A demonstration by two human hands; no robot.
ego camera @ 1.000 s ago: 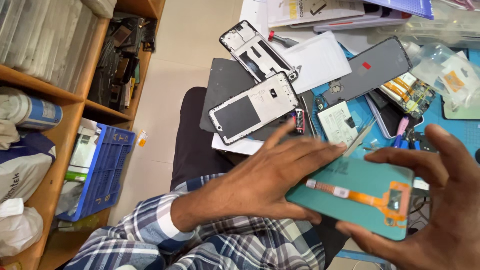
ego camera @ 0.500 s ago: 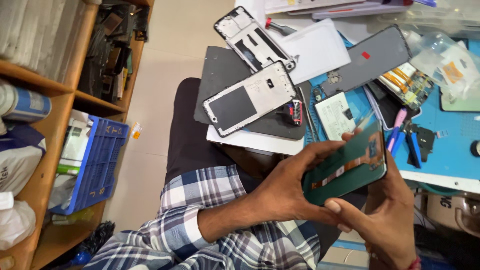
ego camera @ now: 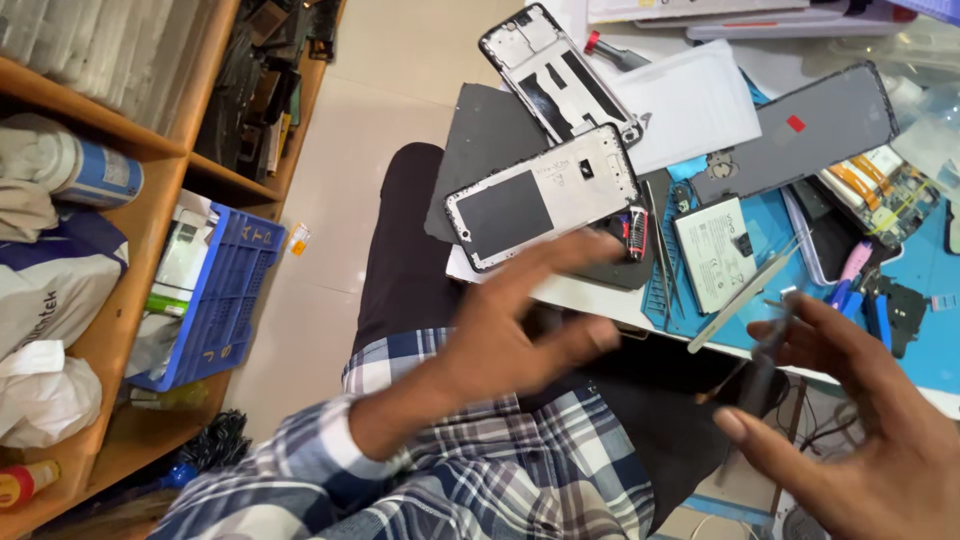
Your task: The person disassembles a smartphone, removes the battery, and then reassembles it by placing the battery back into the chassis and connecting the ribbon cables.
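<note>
the left hand (ego camera: 500,340) hovers blurred over the lap, just off the bench's (ego camera: 600,295) near edge, its grip apart with fingers spread and nothing in it — the nearest thing is a white phone frame (ego camera: 545,195) overhanging that edge. the right hand (ego camera: 860,420), lower right and below the bench edge, has its grip loosely apart; a thin dark edge-on piece (ego camera: 765,365) sits by its fingers, though i cannot tell if it is pinched. metal tweezers (ego camera: 745,290) lie on the blue mat (ego camera: 905,330) just above it.

White bench (ego camera: 600,295) — blue mat (ego camera: 770,215), two phone frames (ego camera: 545,197), battery (ego camera: 715,252).
</note>
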